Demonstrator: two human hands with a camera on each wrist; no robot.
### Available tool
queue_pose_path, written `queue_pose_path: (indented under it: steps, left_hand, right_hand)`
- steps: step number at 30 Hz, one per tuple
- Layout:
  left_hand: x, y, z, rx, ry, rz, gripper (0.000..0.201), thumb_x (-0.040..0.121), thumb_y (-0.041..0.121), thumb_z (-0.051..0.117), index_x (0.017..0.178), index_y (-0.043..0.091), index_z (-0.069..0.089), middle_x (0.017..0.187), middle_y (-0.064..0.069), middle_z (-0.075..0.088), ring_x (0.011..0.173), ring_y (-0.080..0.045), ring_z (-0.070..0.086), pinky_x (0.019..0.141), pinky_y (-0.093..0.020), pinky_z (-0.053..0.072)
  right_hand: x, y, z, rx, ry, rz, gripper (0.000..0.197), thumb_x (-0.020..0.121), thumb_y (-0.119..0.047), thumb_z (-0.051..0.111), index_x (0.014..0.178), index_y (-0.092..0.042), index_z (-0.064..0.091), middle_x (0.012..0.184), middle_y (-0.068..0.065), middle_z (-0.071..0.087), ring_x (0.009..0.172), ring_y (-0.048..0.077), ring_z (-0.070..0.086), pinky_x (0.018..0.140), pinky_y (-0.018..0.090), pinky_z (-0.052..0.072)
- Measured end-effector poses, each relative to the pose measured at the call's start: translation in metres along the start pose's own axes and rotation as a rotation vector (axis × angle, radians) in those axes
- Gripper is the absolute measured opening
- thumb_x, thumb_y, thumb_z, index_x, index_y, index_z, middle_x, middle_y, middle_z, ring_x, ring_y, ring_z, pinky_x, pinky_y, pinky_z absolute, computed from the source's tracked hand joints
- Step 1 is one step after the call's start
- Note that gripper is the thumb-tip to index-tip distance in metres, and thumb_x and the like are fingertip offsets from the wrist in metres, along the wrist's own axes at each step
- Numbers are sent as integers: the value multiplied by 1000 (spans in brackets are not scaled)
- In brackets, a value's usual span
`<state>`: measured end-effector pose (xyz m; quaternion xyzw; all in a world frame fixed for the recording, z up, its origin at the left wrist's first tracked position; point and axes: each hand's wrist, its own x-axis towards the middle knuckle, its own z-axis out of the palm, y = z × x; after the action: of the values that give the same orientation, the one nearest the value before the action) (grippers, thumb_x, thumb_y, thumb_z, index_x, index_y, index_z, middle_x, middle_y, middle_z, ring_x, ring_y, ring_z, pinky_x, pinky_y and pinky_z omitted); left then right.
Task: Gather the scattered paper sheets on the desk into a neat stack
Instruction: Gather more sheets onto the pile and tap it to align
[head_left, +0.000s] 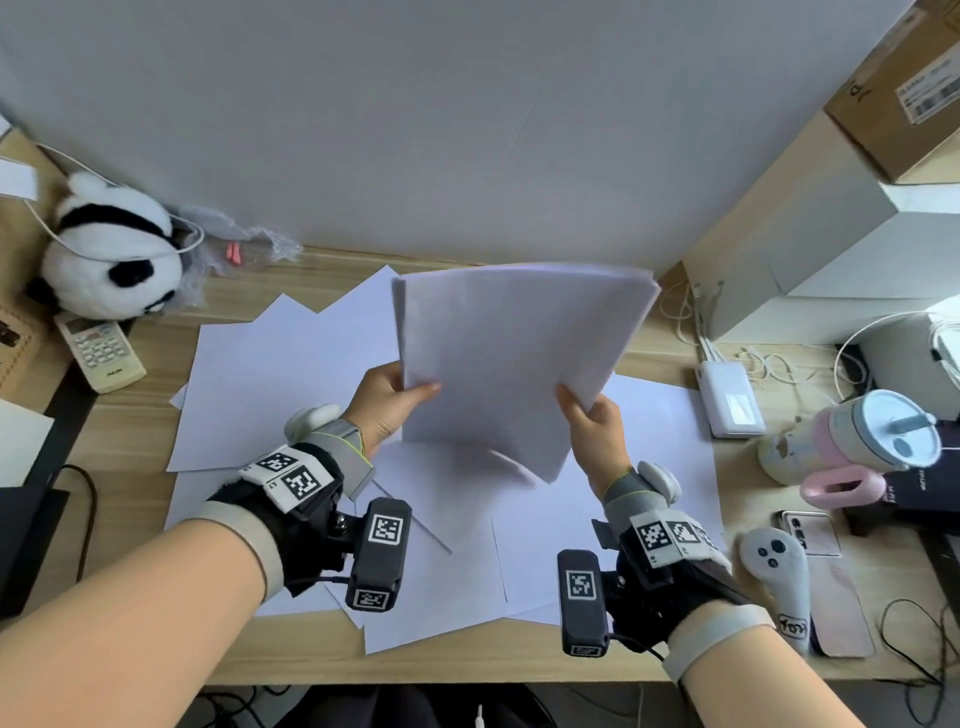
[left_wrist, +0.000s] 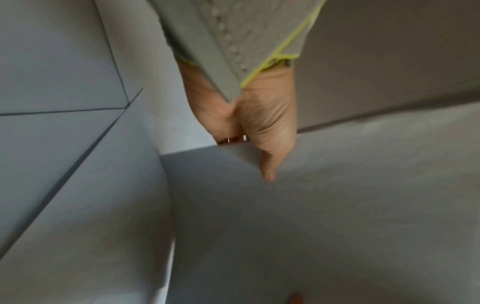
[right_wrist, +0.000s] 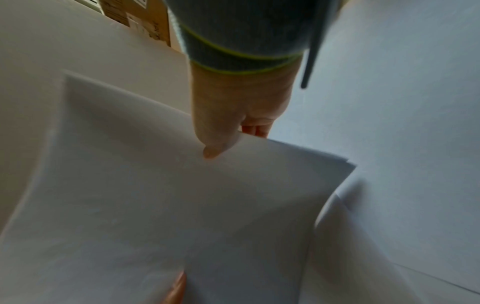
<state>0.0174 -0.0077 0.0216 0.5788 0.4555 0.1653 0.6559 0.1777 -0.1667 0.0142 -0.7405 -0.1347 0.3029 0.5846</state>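
Note:
A bundle of white paper sheets (head_left: 514, 358) is lifted and tilted above the wooden desk (head_left: 130, 441). My left hand (head_left: 387, 397) pinches its left edge, thumb on the front; the left wrist view shows that thumb (left_wrist: 270, 164) pressed on the bundle (left_wrist: 311, 226). My right hand (head_left: 592, 415) pinches the lower right edge, thumb on top, as the right wrist view confirms with the thumb (right_wrist: 215, 144) on the sheets (right_wrist: 182, 205). Several loose sheets (head_left: 291, 374) still lie spread flat on the desk under and around the bundle, overlapping at odd angles.
A plush panda (head_left: 111, 254) and a remote control (head_left: 98, 351) sit at the left. A power bank (head_left: 730, 405), a pink-handled cup (head_left: 857, 447), a phone (head_left: 826, 571), a game controller (head_left: 779, 577), cables and boxes (head_left: 831, 228) crowd the right side.

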Motion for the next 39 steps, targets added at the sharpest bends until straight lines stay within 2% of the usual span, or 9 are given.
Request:
queue_pose_path:
  steps: [2,9,15,21,25,28,32,36,39]
  left_hand:
    - [7,0,-7,57,-33,4,34,84,-6,61,118,-1,62,99,-7,64,83,-12,60,73,-9,50]
    - [22,-41,-49,501,150,-338,43,82,2,64,124,5,59,129,-20,59,107,-28,58,92,-27,41]
    - [25,-57,-46,541,124,-438,60,79,14,73,132,0,48,138,-17,51,128,-31,49,106,-34,38]
    - [24,-56,-30,568,-34,-433,29,86,10,64,111,-4,64,96,-14,60,102,-31,64,80,-26,42]
    - [16,-57,-28,621,-189,-478,30,89,1,54,117,-4,60,104,-20,63,92,-24,59,75,-26,46]
    - [10,-65,-27,500,-300,-621,9,87,3,50,85,10,55,74,-9,49,58,-17,41,54,-24,40]
    - [3,-65,-20,243,-230,-598,14,94,24,53,97,12,59,94,-8,65,75,-19,66,72,-26,52]
    - [-2,-64,-14,383,-355,-457,45,91,-1,52,135,6,48,130,-15,60,113,-26,62,103,-34,46]
    - [-1,-60,-19,298,-394,-436,46,93,-8,42,137,4,45,132,-14,57,110,-22,56,103,-33,41]
  right_hand:
    - [6,6,-10,-6,88,4,14,94,-14,50,97,-9,63,82,1,64,69,9,59,67,20,50]
    - [6,49,-46,-148,167,408,16,89,-10,50,73,-12,54,65,3,48,57,18,42,51,27,35]
    - [-4,79,-48,-137,169,539,7,87,-3,51,87,-4,58,67,8,52,57,21,46,51,26,40]
    - [-9,84,-39,-98,138,594,10,88,-5,52,80,-8,57,68,7,53,59,22,48,55,28,38]
    - [-10,82,-30,-41,77,608,5,88,-12,54,89,-9,58,68,6,54,60,22,50,57,28,37]
    - [-8,79,-19,-52,13,591,11,89,-19,54,93,-11,59,78,8,58,69,24,54,64,32,39]
    - [-5,70,-1,-188,12,521,11,87,-19,54,93,-10,59,82,7,63,73,25,58,64,31,46]
    - [-2,71,6,-464,191,463,23,75,-26,58,90,-11,67,96,16,69,91,36,64,83,42,54]
    - [-4,70,3,-289,260,417,24,77,-21,62,100,-14,64,100,12,68,95,34,64,84,40,53]
